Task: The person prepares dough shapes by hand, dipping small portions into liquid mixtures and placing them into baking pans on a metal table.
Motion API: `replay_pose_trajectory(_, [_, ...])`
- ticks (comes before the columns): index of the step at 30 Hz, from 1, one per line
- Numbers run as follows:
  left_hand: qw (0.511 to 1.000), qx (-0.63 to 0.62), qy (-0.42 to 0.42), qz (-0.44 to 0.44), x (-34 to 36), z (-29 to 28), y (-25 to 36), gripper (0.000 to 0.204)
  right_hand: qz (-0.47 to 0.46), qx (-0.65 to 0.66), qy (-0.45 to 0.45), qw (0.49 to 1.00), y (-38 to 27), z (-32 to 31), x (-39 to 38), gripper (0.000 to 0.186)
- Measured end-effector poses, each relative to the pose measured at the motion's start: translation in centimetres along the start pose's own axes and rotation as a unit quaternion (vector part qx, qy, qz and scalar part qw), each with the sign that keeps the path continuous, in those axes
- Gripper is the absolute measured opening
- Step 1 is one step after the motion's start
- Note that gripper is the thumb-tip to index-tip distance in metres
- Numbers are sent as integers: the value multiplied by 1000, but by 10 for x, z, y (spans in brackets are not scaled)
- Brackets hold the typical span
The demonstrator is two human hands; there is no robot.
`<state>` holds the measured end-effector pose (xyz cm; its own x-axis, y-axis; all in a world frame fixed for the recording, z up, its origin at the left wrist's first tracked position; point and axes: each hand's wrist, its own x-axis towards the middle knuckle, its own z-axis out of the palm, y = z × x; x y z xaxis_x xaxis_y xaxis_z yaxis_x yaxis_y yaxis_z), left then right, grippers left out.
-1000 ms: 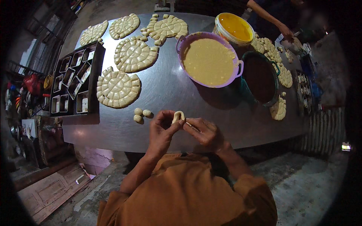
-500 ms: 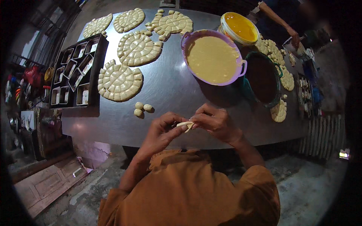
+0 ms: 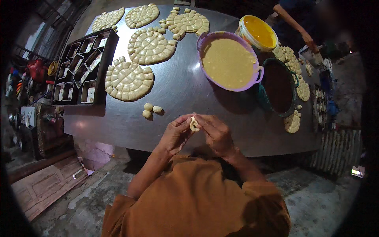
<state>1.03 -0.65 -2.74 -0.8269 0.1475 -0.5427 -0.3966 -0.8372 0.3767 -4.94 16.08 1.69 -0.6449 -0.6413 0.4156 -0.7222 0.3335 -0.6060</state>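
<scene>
Small piece of dough is held at the near side of the metal table, in front of the brown shirt. Its left side is pinched by the fingertips of the left hand, its right side by those of the right hand; both hands are closed on it. A dark gap is seen in the middle of the dough.

Three balls are grouped on the table, beyond and to the left of the left hand, untouched. Farther left, a dark tray is filled with tins, some set askew. Between tray and basin, scored rounds are laid out. The purple basin is filled with pale yellow paste; it is flanked by a yellow-rimmed bucket and a green tub. At far right, another person's arm is extended downward.
</scene>
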Motion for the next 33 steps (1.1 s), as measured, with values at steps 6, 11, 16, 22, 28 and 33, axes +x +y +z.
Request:
replay_pose_trajectory(6, [1000, -8, -22, -2, 6, -15, -6, 27, 76, -45, 10, 996, -15, 14, -11, 32])
replay_pose_trajectory(11, [1000, 4, -29, 3, 5, -13, -4, 28, 102, -93, 44, 989, -13, 9, -1, 25])
replay_pose_trajectory(16, [996, 13, -74, 46, 6, -8, -1, 30, 338, 71, 8, 939, -5, 11, 4, 14])
replay_pose_trajectory(22, [991, 68, 36, 113, 12, -10, -12, 30, 318, 100, 34, 942, 15, 27, 1, 11])
replay_pose_trajectory(28, [985, 110, 36, 127, 15, -26, -11, 31, 275, 127, -18, 953, 11, 25, 10, 17])
replay_pose_trajectory(33, [996, 71, 38, 46, 15, -34, 3, 30, 173, 207, -100, 958, 23, 19, 13, 26])
